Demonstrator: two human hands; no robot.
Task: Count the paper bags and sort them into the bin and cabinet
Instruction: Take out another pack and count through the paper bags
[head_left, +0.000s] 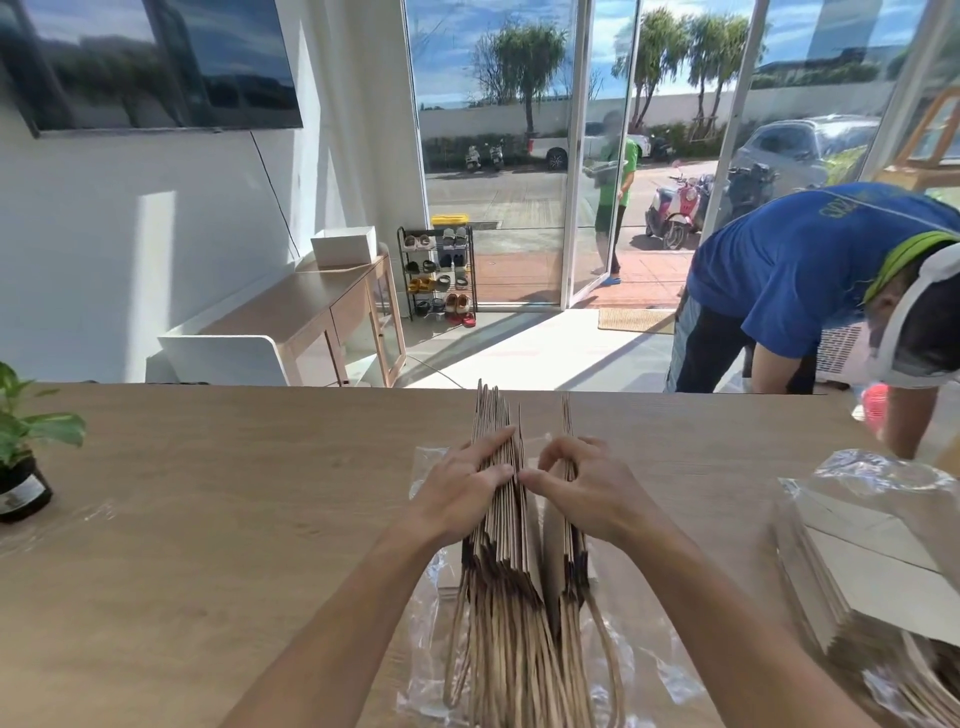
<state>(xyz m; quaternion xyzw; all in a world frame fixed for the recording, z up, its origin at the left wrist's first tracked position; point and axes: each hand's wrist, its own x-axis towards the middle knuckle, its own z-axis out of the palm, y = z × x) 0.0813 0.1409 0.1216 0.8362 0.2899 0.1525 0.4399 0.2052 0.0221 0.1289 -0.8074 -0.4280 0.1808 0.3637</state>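
Upright on the tabletop, a thick bundle of brown paper bags stood on edge atop clear plastic wrap, its twisted handles trailing toward the person. The left hand lay flat against the bigger left portion, fingers spread along the edges, gripping nothing. The right hand pinched a thinner group of bags, parted from the rest by a narrow gap. Another wrapped bundle lay to the right, a potted plant far left. Beyond the far edge, a person in a blue shirt bent forward.
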